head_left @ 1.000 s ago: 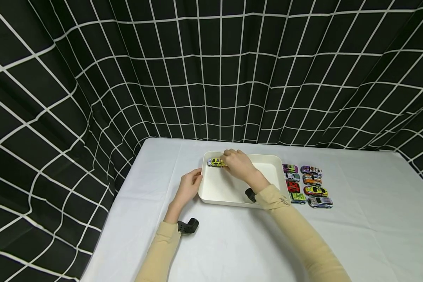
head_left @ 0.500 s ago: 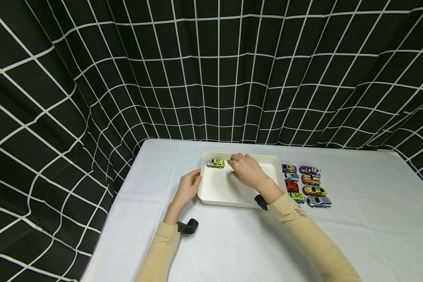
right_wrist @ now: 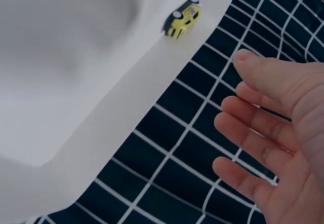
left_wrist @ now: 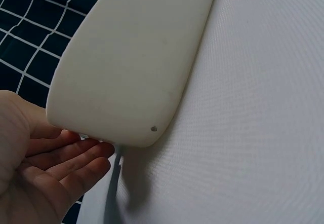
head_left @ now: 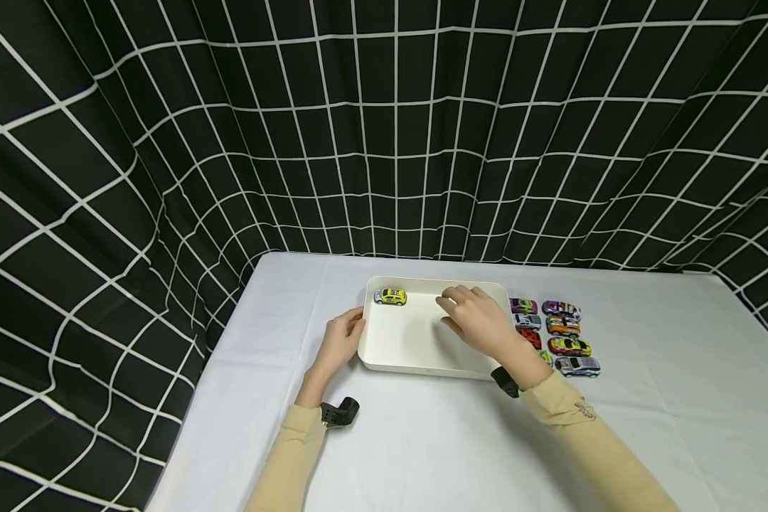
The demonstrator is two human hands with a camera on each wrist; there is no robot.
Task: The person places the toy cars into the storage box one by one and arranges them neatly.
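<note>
Head view: right hand hovers, fingers apart; left hand, fingers loosely extended, touches tray at nine o'clock. Yellow toy car, inside at ten o'clock, looks light, rigid, best pinched by its sides.

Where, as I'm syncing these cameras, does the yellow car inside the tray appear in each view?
Head: the yellow car is just below centre, in the far left corner of the white tray.
Left wrist: not visible.
Right wrist: yellow car near the top, right of centre.
Landmark in all three: the white tray.
</note>
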